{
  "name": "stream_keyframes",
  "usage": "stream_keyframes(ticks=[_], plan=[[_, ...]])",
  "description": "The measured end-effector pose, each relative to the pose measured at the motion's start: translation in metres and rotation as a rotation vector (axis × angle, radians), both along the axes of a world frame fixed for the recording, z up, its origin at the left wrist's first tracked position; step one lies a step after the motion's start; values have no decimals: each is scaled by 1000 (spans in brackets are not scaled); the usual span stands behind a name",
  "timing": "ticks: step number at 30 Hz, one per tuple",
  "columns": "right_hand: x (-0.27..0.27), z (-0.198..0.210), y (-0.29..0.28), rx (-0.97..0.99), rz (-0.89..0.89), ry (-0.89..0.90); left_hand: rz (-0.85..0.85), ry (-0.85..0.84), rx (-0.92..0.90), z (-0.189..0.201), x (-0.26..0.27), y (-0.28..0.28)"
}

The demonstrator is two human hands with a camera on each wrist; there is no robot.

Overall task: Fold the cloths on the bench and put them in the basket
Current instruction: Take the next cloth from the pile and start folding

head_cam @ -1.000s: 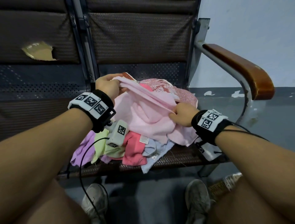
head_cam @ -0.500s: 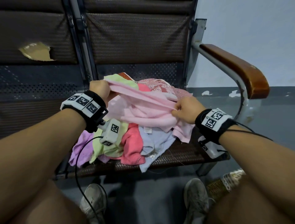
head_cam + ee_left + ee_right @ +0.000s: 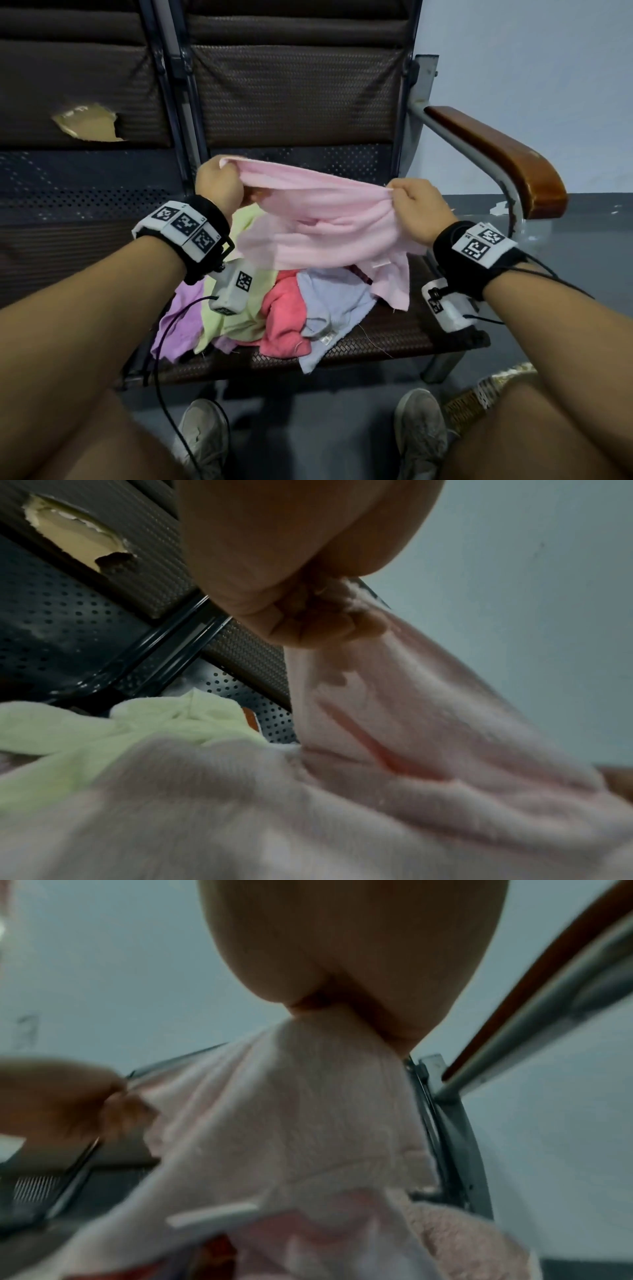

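On the bench (image 3: 394,335), hands (image 3: 219,186) stretch a pink cloth (image 3: 329,226)

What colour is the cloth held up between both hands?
Pale pink cloth, clearest in the head view.

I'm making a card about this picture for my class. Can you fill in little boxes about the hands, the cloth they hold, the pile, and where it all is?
left hand: grips one end of the pink cloth
right hand: pinches the other end
pink cloth: stretched between both hands, lifted above the pile
pile: green cloth, coral cloth, blue cloth, purple cloth, all unfolded
place: bench seat
basket: only partly in view, near the right foot
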State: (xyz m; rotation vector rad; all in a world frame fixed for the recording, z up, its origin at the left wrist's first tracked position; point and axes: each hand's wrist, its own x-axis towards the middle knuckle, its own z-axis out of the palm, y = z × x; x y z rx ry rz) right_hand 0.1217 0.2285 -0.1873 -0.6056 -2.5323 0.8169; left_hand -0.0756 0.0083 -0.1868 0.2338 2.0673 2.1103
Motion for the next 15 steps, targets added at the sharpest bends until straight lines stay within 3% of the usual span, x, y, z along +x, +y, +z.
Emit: stream_keyframes(ticks=[8, 12, 15], plan=[[12, -3, -8, 285, 301, -333, -12, -32, 195, 5, -1, -7], [8, -23, -18, 363, 307, -652, -19, -37, 160, -2, 1, -5], [8, -42, -19, 419, 257, -715, -13, -26, 102, -9, 1, -6]])
